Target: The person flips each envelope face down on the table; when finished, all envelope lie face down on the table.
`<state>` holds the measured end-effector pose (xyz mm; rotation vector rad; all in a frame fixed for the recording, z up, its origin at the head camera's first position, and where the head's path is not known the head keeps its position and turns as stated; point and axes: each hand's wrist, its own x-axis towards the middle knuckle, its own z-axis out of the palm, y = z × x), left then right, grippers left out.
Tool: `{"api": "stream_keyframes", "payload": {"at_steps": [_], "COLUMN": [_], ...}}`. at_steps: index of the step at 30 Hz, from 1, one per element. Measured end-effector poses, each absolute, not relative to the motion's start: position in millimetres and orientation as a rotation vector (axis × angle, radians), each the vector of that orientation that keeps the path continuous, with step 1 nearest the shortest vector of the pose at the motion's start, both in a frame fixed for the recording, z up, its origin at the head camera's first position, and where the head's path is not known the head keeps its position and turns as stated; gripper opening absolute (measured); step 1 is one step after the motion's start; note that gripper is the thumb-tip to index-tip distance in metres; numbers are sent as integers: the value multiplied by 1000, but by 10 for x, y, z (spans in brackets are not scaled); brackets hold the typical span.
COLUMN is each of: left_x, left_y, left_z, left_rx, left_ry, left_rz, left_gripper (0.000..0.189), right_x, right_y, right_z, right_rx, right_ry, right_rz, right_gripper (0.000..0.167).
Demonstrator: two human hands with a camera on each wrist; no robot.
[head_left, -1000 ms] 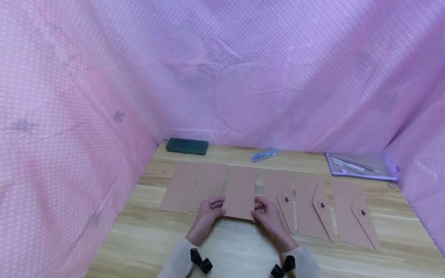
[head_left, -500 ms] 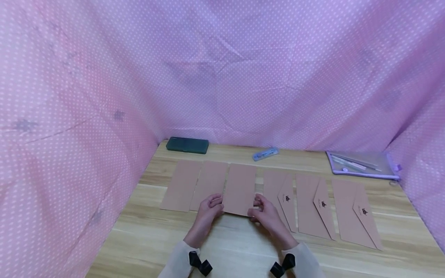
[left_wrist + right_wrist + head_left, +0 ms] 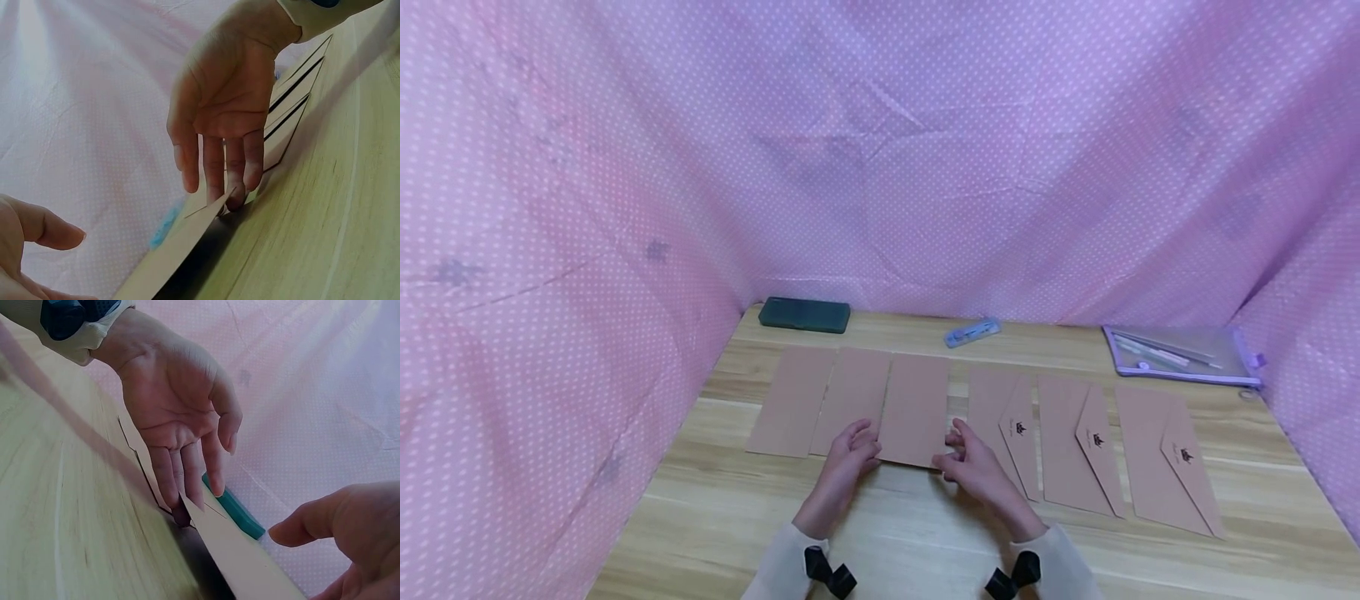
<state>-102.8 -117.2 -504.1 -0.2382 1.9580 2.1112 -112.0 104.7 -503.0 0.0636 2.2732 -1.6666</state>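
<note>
A plain brown envelope point(image 3: 914, 408), flap side hidden, lies between my two hands in the head view. My left hand point(image 3: 844, 460) is at its lower left corner, and my right hand point(image 3: 979, 471) is at its lower right corner. In the wrist views the fingers of both hands are nearly straight and touch the envelope's side edges, with the thumbs held off the paper. The near edge of this envelope stands slightly off the wood, with dark shadow below. Two more plain envelopes point(image 3: 792, 402) lie to its left, one partly behind my left fingers.
To the right lie three envelopes point(image 3: 1078, 446) with pointed flaps and black crown prints. Along the back are a dark green case point(image 3: 805, 315), a small blue item point(image 3: 972, 332) and a purple-edged zip pouch point(image 3: 1180, 357) holding pens. Pink dotted cloth point(image 3: 880, 192) hangs around the wooden table point(image 3: 700, 517).
Both hands have loosened from the middle envelope's edges, and the thumbs have come off its face. The envelope has shifted slightly left, closer to the plain one beside it.
</note>
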Motion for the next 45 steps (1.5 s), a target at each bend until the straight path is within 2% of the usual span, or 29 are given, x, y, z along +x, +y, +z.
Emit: {"api": "stream_keyframes", "payload": {"at_steps": [11, 17, 32, 45], "left_x": [-1000, -988, -982, -1085], "left_y": [-1178, -1177, -1205, -1005], "left_z": [-4976, -4945, -4863, -4762], "left_rx": [-150, -107, -70, 86], "left_ry": [2003, 2025, 2125, 2021], "left_rz": [1973, 1910, 1942, 2279], "left_gripper": [79, 82, 74, 62], "right_x": [-1095, -1085, -1023, -1085], "right_y": [1071, 1090, 1211, 1786], "right_z": [-4998, -4996, -4935, -4890], "right_rx": [48, 30, -91, -437], "right_ry": [2297, 2310, 2326, 2588], "right_rz": [-1636, -1618, -1575, -1599], "right_gripper": [82, 82, 79, 58]}}
